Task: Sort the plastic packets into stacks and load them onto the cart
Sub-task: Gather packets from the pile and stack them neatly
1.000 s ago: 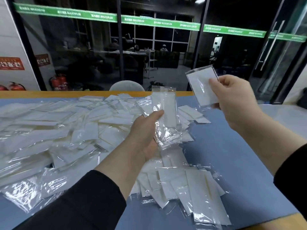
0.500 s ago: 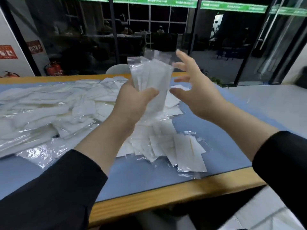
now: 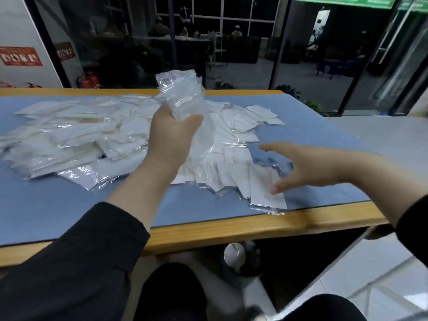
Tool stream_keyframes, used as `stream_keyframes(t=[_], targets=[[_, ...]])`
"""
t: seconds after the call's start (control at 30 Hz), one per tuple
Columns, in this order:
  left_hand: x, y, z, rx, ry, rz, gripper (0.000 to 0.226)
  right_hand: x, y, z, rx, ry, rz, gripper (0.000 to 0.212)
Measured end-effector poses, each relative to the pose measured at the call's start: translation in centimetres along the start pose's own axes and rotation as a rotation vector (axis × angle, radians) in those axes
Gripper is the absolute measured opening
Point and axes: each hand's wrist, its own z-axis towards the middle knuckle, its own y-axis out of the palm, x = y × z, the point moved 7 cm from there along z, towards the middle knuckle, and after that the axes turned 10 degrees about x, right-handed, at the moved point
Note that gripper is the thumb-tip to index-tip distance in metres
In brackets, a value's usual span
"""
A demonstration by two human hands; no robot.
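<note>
My left hand (image 3: 172,133) grips an upright stack of packets (image 3: 183,96) above the worktop (image 3: 69,205). My right hand (image 3: 308,167), fingers spread, hovers over the loose packets (image 3: 234,163). The smooth stack could slip and fan out; packets near the edge may fall off.

The right hand (image 3: 308,167), which a second ago pinched a single clear plastic packet aloft, is now empty, fingers spread, lowered just over the scattered white-filled packets (image 3: 245,167) near the counter's front edge; the left hand's (image 3: 172,133) bundle of clear packets (image 3: 183,96) is thicker.
</note>
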Motion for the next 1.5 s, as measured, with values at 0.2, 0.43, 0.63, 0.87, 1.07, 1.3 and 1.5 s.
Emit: stream_keyframes(t=[0.2,0.43,0.63,0.87,1.07,1.3,1.5], targets=[[-1.8,-0.4,-1.7,-0.11,0.024,0.074,0.021,-2.0,0.8,1.6,-0.12,-0.053,-0.027,0.102],[-2.7,0.1,-1.5,-0.097,0.015,0.06,0.025,-2.7,0.0,2.3,-0.004,-0.083,-0.027,0.063],[-3.0,-1.0,-1.1,0.03,-0.077,-0.067,0.023,0.4,-1.6,1.4,0.234,0.016,0.478,0.015],[-3.4,1.1,-2.7,-0.113,-0.312,-0.242,0.036,0.1,-2.4,-0.3,0.387,-0.016,1.199,0.027],[-3.1,3.9,-6.7,-0.177,-0.527,-0.486,0.045,-2.1,-1.7,-1.0,0.327,-0.039,1.21,0.026],[-1.8,5.2,-9.0,-0.219,-0.57,-0.627,0.046,-2.8,-1.8,-1.5,0.474,-0.051,0.947,0.015],[-3.1,4.7,-8.3,-0.016,-0.699,-0.726,0.032,-1.0,-2.6,-2.4,0.761,0.122,0.931,0.021]])
